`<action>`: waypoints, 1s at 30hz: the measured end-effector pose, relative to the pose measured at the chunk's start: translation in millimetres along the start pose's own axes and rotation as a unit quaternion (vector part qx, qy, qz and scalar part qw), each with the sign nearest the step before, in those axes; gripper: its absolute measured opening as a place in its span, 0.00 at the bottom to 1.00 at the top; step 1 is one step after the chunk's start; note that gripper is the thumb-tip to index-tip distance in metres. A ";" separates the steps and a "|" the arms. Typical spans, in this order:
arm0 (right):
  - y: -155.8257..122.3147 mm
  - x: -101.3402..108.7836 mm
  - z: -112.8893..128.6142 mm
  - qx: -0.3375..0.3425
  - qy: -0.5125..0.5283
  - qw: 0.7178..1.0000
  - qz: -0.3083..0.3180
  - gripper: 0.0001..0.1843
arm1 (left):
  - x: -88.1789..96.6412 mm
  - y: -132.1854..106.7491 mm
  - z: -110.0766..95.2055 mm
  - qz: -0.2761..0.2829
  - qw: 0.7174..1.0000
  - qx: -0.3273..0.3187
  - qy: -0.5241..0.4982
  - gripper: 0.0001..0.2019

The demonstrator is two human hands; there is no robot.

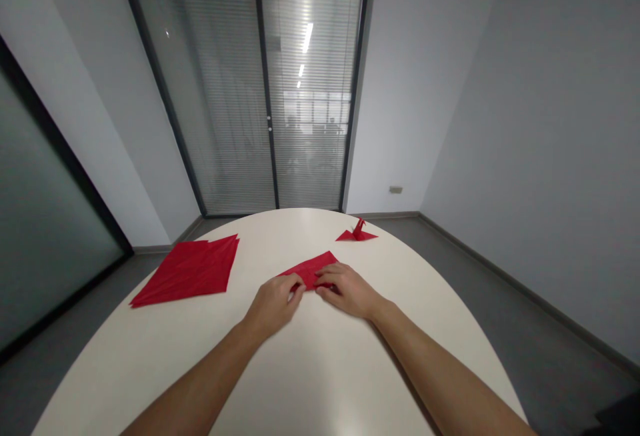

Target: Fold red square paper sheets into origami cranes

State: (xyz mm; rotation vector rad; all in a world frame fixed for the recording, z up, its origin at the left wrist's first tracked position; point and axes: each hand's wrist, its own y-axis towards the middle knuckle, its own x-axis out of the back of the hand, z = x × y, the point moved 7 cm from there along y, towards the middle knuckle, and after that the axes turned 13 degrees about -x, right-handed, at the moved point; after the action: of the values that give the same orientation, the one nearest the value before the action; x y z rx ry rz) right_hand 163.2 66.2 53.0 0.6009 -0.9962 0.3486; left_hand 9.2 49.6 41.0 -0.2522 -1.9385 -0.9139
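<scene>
Glass panels (225,103), two straight ahead and fitted with slatted blinds (315,163), stand past the far edge of one white table (280,383) with a curved rim. Close against its left edge I see one pile of red sheets (193,269), more than one, judging by the doubled corner on its right.

Two bare forearms (215,363) reach in over the near side, and the two hands at their ends sit slightly apart, both at one folded sheet (311,267) between the table's middle and its far edge. The left hand (273,301) has thumb and forefinger pinched on its near left part. The right hand (349,287) curls over its right end; from here I can't tell whether those fingers grip or only press.

The folded sheet is plain red like the pile, low and longer than it is deep, its far side slanting to a single peak at the right, its left end partly covered by the hand.

Near the table's far right edge rests one red paper crane (357,233), two wings spread low. Smallest is one plate (395,189) on the pale wall (415,89).
</scene>
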 end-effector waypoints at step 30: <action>2.4 -2.8 0.8 -0.017 -0.006 1.000 0.012 0.15 | 2.0 2.4 -8.5 -0.003 0.995 -0.068 0.074 0.11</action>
State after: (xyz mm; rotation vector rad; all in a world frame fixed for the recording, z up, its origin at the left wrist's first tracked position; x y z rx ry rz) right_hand 159.9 67.5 51.7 0.5609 -1.0192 0.3494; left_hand 15.0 45.0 46.2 -0.2511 -1.7447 -1.0416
